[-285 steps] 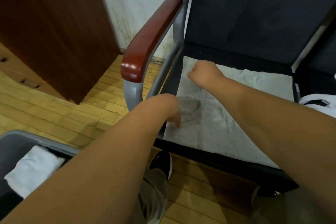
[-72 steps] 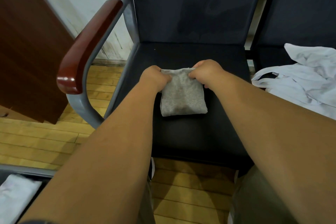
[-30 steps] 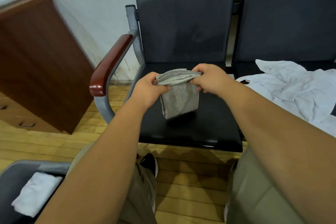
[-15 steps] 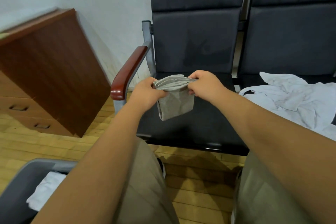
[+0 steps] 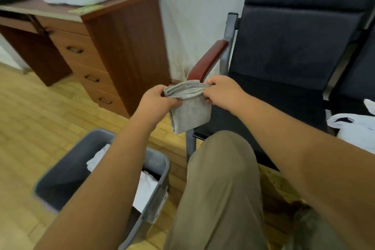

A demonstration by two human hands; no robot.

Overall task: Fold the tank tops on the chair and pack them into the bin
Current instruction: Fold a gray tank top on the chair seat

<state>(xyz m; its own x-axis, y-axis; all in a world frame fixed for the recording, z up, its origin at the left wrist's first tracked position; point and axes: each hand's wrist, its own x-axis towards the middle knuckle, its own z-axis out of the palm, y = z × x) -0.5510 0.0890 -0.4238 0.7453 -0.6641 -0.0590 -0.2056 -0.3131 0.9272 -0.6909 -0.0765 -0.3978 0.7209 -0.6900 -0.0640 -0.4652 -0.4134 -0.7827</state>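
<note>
In the middle of my view, in the air before the armrest, I hold the folded grey tank top (image 5: 190,111) by its upper edge. My left hand (image 5: 156,100) pinches the left corner and my right hand (image 5: 222,94) pinches the right corner, with the fingers curled on the cloth. The bundle hangs down below them.

At 7 o'clock from the bundle the grey bin (image 5: 67,172) stands on the wooden floor (image 5: 40,117), and white folded cloth (image 5: 146,189) lies inside it. My left forearm crosses over the opening and hides a part of the contents.

At 5 o'clock my knee (image 5: 221,168) in khaki trousers rises near the bin's right rim. At 1 o'clock the red-brown armrest (image 5: 209,60) is close behind the bundle. The black chair (image 5: 284,57) fills 2 to 3 o'clock. At 4 o'clock, at the picture's edge, white tank tops (image 5: 353,128) lie on the next seat. At 10 o'clock a wooden desk (image 5: 121,46) with drawers stands against the wall, well apart from the hands.

Open room lies at 8 to 9 o'clock: bare floor between the desk and the bin, and the bin's left half is uncovered. The bin's near rim is blurred.
</note>
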